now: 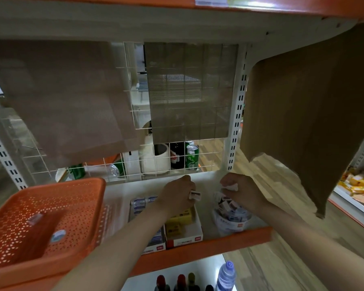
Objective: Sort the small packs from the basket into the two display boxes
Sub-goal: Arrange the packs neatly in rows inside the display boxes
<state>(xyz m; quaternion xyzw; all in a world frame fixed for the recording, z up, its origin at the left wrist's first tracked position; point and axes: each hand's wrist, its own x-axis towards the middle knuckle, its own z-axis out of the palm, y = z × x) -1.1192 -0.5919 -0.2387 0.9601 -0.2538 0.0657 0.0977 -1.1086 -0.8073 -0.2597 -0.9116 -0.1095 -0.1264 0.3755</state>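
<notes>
my left hand [177,193] pinches a small pack [194,195] above the display box [195,232], while my right hand [243,191] grips a white pack [232,187] over the round tub [231,225].

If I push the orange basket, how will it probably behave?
The orange basket is perforated plastic, so probably light and slightly flexible. Only two small packs show inside, so it would likely slide easily on the smooth shelf.

Green can [192,157] (behind wire grid [138,111])

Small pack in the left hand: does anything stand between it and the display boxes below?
Nothing visible does. The left hand holds the small pack above the open display boxes.
</notes>
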